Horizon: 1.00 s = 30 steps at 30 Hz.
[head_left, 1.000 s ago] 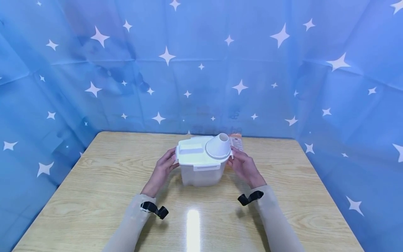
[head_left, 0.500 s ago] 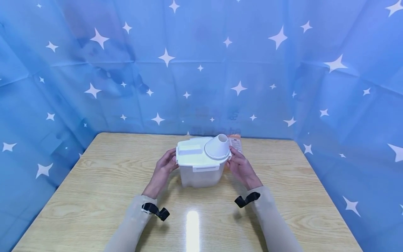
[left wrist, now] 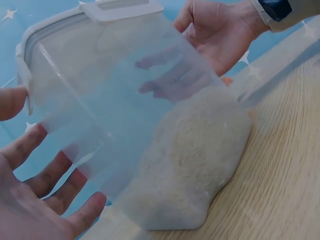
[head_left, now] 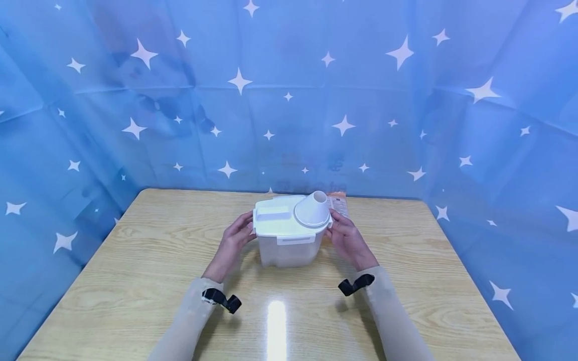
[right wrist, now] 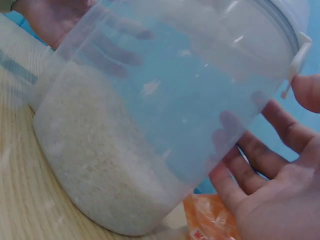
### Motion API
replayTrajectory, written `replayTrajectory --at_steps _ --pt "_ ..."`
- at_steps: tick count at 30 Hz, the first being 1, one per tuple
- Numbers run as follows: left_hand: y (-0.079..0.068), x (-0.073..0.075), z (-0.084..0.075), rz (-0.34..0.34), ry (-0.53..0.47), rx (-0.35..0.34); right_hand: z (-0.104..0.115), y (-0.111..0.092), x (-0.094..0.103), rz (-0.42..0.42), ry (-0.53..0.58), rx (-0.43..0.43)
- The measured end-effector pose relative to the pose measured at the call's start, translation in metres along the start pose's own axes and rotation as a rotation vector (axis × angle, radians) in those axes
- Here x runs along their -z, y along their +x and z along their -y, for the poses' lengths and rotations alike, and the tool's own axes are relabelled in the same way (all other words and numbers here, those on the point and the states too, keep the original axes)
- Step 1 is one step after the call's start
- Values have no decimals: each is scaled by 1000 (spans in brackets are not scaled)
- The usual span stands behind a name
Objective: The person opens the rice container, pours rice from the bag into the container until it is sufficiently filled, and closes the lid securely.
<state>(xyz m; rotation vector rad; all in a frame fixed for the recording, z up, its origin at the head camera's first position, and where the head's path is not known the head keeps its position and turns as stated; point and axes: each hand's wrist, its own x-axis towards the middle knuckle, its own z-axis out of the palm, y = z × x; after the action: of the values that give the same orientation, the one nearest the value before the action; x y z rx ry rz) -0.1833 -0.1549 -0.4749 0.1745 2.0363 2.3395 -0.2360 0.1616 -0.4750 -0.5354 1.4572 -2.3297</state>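
A translucent rice container [head_left: 289,252] with a white lid [head_left: 282,228] stands upright on the table between both hands. Rice [left wrist: 200,145] fills its lower part. On the lid's right half rises a white cone-shaped spout [head_left: 313,209]. My left hand [head_left: 236,239] holds the left end, its thumb at the side latch [left wrist: 22,75] and its fingers spread along the wall. At the opposite end my right hand [head_left: 349,242] has its thumb against the other side latch [right wrist: 298,62]; its fingertips show through the wall. The front latch [head_left: 295,239] lies flat against the body.
An orange and white printed bag [head_left: 338,203] lies behind the container's right end, mostly hidden in the head view. The wooden table [head_left: 149,260] ends at a blue star-patterned curtain [head_left: 280,110] at the back and sides.
Both hands stay at the container's ends. My right hand and forearm have shifted slightly left and inward; the container has not visibly moved.
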Motion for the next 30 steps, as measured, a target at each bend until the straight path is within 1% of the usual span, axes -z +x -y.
replayTrajectory --at_steps 3,5,7,10,13,14,17,20,22,25,27,30 --pt "-2 2 -2 20 -2 6 4 0 2 -23 -54 -19" --pt "-3 4 -3 34 11 0 8 -1 2 -51 -136 -28" --pt "-4 5 -2 48 29 -11 15 -2 1 -87 -266 -39" --pt "-6 8 -1 82 94 -55 27 -4 -4 -141 -483 -62" --pt "-8 9 -1 106 144 -100 37 -4 -11 -179 -647 -58" --pt "-9 10 -1 114 154 -117 40 -5 -14 -185 -683 -42" --pt "-10 9 -1 133 126 -135 50 -7 -24 -216 -770 14" --pt "-11 8 -2 154 123 -135 59 -10 -35 -240 -838 83" --pt "-11 6 -2 158 139 -116 64 -12 -44 -251 -866 122" --pt "-10 6 -1 167 182 -101 70 -15 -59 -243 -938 197" --pt "-9 6 0 170 187 -99 72 -15 -69 -227 -999 252" --pt "-7 6 1 172 196 -114 72 -15 -79 -203 -1105 342"
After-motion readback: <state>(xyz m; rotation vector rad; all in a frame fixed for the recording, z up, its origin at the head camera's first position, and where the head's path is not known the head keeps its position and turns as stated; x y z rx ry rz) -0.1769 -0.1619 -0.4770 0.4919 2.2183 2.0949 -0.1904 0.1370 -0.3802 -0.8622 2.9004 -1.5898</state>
